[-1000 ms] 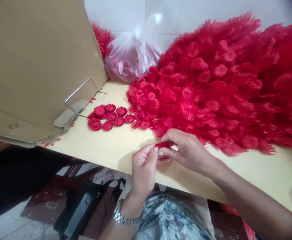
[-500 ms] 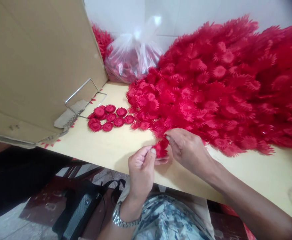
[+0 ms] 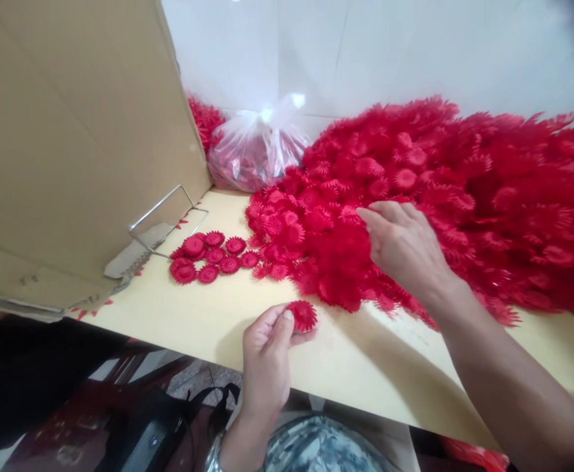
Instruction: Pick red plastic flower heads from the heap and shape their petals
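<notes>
My left hand (image 3: 267, 354) is closed, its thumb and fingers pinching a red petalled flower piece (image 3: 303, 316) just above the table's front edge. The flower is round, with a fringed, toothed rim. Over the front of a large heap of loose red flowers (image 3: 409, 177) reaches my right hand (image 3: 405, 242), back upward. Its fingers are partly bent and spread, and nothing shows between them; the thumb is mostly hidden. To the left, several small red flower rounds (image 3: 213, 255) lie grouped on the yellow table (image 3: 169, 324).
A large cardboard box (image 3: 90, 144) stands on the left, with a bent metal wire frame (image 3: 159, 213) against it. Behind the heap sits a tied clear plastic bag (image 3: 257, 151) of red pieces. A white wall (image 3: 365, 52) closes off the back. Below the edge is a black bag (image 3: 144, 439).
My right hand has left the flower in my left hand and moved up and right over the heap. My left hand still holds its flower. The camera view has tilted upward.
</notes>
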The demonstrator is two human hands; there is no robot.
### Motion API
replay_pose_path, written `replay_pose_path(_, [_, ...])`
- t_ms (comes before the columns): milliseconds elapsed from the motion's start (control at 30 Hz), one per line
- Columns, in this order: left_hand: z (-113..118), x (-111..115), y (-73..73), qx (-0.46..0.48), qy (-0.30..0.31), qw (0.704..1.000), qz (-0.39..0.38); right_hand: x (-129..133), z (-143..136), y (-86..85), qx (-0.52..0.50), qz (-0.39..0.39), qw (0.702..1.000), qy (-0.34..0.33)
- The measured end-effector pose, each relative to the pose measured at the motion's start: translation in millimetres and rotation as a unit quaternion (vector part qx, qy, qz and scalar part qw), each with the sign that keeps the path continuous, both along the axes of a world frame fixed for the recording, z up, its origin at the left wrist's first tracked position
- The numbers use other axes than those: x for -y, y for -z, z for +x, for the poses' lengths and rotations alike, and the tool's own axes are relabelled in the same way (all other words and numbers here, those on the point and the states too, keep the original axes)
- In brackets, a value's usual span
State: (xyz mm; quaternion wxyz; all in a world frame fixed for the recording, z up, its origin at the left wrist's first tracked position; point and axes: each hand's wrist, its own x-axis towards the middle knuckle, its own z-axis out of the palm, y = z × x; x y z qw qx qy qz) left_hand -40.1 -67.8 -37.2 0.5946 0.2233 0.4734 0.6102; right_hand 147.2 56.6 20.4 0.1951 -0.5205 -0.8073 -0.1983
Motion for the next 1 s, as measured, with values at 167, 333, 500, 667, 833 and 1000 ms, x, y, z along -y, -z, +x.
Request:
replay_pose_path(167, [6, -4, -3.1, 0.009, 0.013, 1.0, 0.005, 43, -19, 1.7, -0.186, -0.083, 0.969, -0.138])
replay_pose_path(333, [14, -2, -3.6, 0.005, 0.055, 0.998, 0.023, 73, -45, 19.3, -0.254, -0.327, 0.885, -0.212])
replay_pose_path(500, [12, 2, 1.1, -0.009, 0.055, 0.998, 0.032, 74, -46, 29.3, -0.315, -0.37, 0.839, -0.244])
replay_pose_path(667, [9, 3, 6.4, -0.038, 0.04, 0.998, 0.037, 76, -46, 28.9, -0.314, -0.359, 0.85, -0.224])
replay_pose_path(833, [7, 2, 5.5, -0.039, 0.032, 0.998, 0.038, 75, -49, 35.1, -0.197, -0.18, 0.944, -0.196])
replay_pose_path(1000, [2, 3, 0.6, -0.043, -0.003, 0.999, 0.019, 57, -45, 36.0, -0.096, -0.072, 0.985, -0.122])
